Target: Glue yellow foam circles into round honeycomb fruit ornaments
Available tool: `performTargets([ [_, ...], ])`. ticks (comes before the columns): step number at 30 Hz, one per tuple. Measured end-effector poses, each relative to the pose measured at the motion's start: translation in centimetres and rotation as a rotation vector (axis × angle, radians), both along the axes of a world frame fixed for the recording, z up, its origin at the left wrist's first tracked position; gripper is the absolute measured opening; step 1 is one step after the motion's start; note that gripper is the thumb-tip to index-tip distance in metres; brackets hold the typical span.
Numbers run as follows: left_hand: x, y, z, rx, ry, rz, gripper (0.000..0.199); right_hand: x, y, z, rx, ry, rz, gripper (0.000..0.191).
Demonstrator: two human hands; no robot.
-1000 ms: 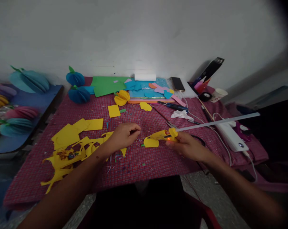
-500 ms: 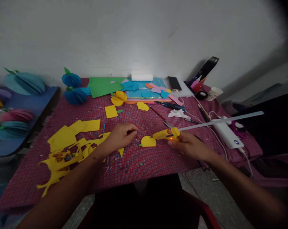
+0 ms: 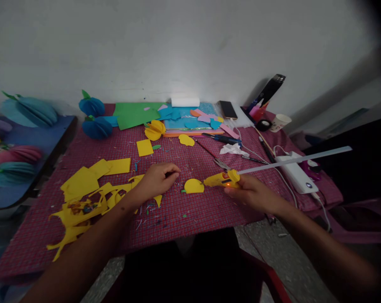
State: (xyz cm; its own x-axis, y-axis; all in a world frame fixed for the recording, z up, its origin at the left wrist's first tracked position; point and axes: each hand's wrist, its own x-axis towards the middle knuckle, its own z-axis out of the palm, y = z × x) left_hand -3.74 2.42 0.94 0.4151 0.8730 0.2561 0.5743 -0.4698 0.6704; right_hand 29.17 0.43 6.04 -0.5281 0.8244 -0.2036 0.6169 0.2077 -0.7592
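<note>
My right hand (image 3: 253,191) is closed round a yellow glue gun (image 3: 223,179), whose orange light is lit. A long pale glue stick (image 3: 297,160) sticks out of its back. The gun's nozzle is at the right edge of a rounded yellow paper piece (image 3: 194,186) with a small green tab at its left. My left hand (image 3: 160,179) rests on the table left of that piece, its fingers curled; whether they hold anything is hidden. Yellow paper scraps (image 3: 107,200) lie beside and under my left forearm.
Yellow sheets (image 3: 80,184), a yellow paper ball (image 3: 154,130) and blue paper balls (image 3: 97,127) stand left and behind. Scissors (image 3: 222,163), crumpled tissue (image 3: 231,149), a phone (image 3: 228,109), a paper cup (image 3: 281,123) and a white power strip (image 3: 296,174) are at the right.
The whole view has shifted slightly, so most things appear a little further left. Both hands and the glue gun hold nearly the same pose over the table.
</note>
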Motion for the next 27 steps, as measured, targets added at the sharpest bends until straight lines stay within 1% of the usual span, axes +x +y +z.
performTargets([
  [3,0.0,0.0,-0.1,0.005,-0.002,0.007,0.013,0.1,-0.1,0.2,0.025,0.006,0.021,0.025],
  [8,-0.1,-0.1,-0.1,0.007,-0.016,0.012,0.014,0.2,-0.4,0.5,0.013,0.005,0.021,0.023],
  [13,0.0,-0.1,-0.1,-0.003,-0.007,0.022,0.013,0.7,-0.9,0.1,0.005,-0.010,-0.003,0.028],
  [19,0.1,-0.2,0.1,-0.014,0.009,0.030,0.015,0.9,-1.2,0.1,0.018,-0.004,0.047,0.028],
  [22,0.1,-0.3,0.1,-0.024,0.015,0.012,0.015,0.7,-1.3,0.3,0.032,-0.002,0.072,0.028],
  [27,0.1,-0.4,0.0,-0.015,-0.007,-0.054,0.018,0.0,-1.4,0.8,0.036,-0.026,0.085,0.024],
])
